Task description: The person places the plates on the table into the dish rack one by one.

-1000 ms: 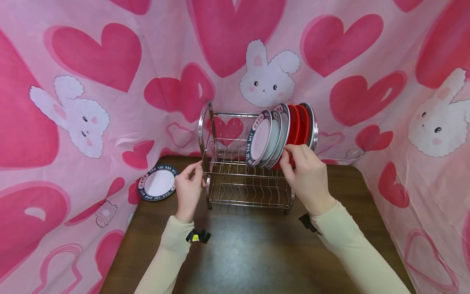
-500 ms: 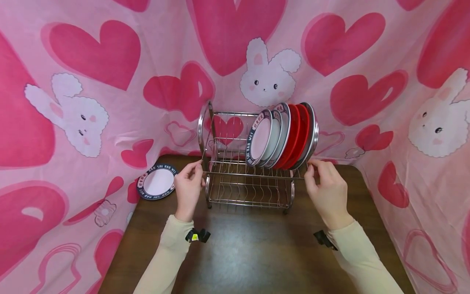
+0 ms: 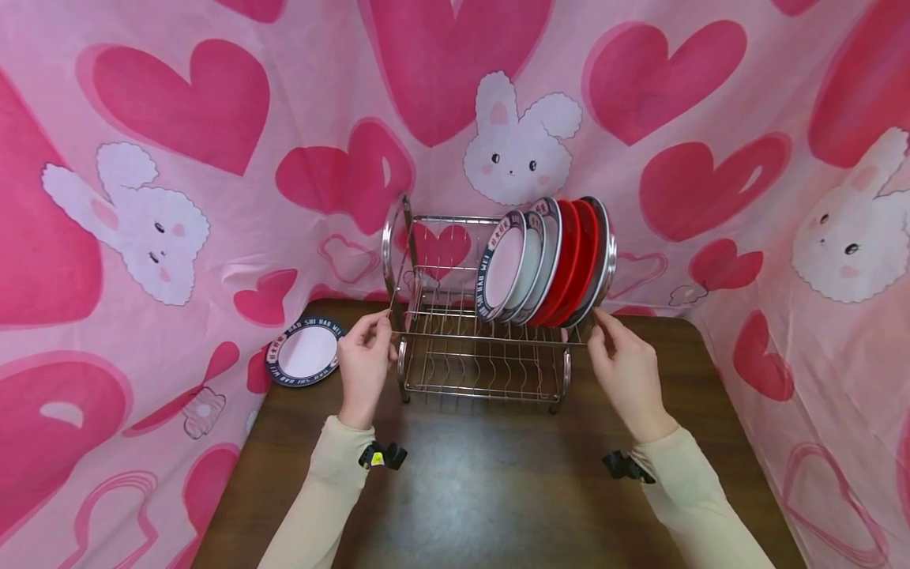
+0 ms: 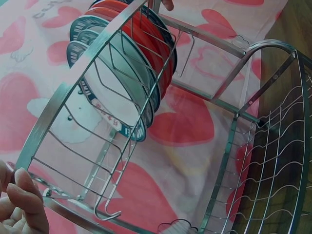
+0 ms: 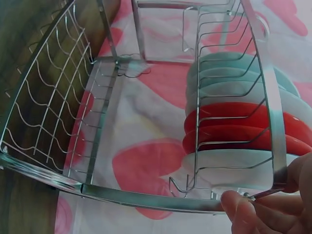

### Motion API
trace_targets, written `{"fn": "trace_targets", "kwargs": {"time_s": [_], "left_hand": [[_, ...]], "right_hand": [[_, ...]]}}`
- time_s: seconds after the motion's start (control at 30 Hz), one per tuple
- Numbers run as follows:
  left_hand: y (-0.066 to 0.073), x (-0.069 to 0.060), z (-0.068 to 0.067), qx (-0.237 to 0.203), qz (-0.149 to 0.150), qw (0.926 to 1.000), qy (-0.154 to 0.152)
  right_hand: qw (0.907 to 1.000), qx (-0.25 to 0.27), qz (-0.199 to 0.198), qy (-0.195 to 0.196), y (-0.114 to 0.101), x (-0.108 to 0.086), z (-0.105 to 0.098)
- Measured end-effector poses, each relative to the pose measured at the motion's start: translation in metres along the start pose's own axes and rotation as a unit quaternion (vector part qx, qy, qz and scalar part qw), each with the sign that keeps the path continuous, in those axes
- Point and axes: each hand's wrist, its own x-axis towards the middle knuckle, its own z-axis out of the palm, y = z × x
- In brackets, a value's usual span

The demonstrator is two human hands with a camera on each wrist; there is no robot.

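Observation:
A two-tier metal dish rack stands on the table. My left hand pinches the left front corner of its upper tier, and in the left wrist view the fingers curl at the end of the flat front bar. At the opposite corner, my right hand grips the bar's right end; thumb and fingers close on it in the right wrist view. Several plates lean in the right half of the upper tier: white ones with a dark patterned rim, two red plates, and another plate at the far right.
One dark-rimmed white plate lies flat on the brown wooden table, left of the rack. The lower tier has wavy wire dividers. Pink cloth with hearts and rabbits hangs behind and at both sides.
My right hand has moved right, from in front of the red plates to the right end of the upper tier's front bar. The left hand has stayed at its corner.

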Motion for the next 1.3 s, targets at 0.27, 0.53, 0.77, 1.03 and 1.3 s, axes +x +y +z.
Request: {"fn": "trace_targets", "kwargs": {"time_s": [0.27,0.53,0.77,1.03,1.3], "left_hand": [[-0.024,0.008,-0.003,-0.006,-0.024,0.9997,-0.002],[-0.032,0.01,-0.006,-0.011,-0.01,0.9999,0.002],[-0.033,0.009,-0.009,0.003,-0.014,0.9999,0.008],[-0.041,0.007,-0.015,0.034,0.001,0.9984,0.044],[-0.052,0.009,-0.032,0.058,-0.012,0.9948,0.083]], "right_hand": [[0.9987,0.032,0.024,-0.033,-0.002,-0.001,0.003],[0.9945,0.056,0.056,-0.069,0.0,0.002,0.005],[0.992,0.063,0.075,-0.079,0.0,0.001,0.007],[0.9904,0.07,0.087,-0.081,0.0,-0.001,0.01],[0.989,0.073,0.093,-0.089,0.004,-0.004,0.008]]}}
